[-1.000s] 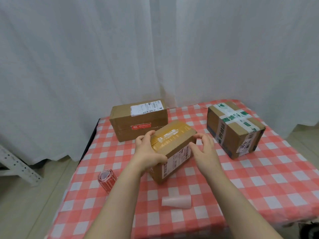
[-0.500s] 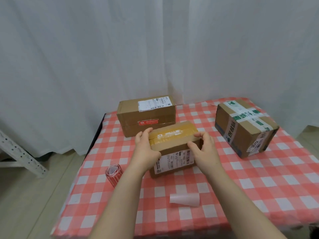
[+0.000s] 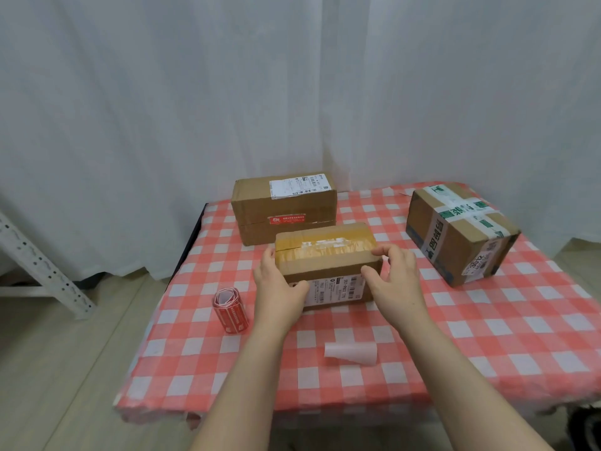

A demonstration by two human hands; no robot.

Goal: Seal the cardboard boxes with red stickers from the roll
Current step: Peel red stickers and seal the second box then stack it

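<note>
The left hand's (image 3: 279,288) fingers and thumb clamp the left end of the middle box (image 3: 325,252). The right hand (image 3: 395,278) curls over its right end, thumb at the front corner. The box sits flat on the checked tablecloth (image 3: 487,323). The sticker roll (image 3: 229,309) lies near its left, a backing scrap (image 3: 351,353) in front, a red-stickered box (image 3: 283,206) just behind, and a green-taped box (image 3: 461,232) apart to the right.
</note>
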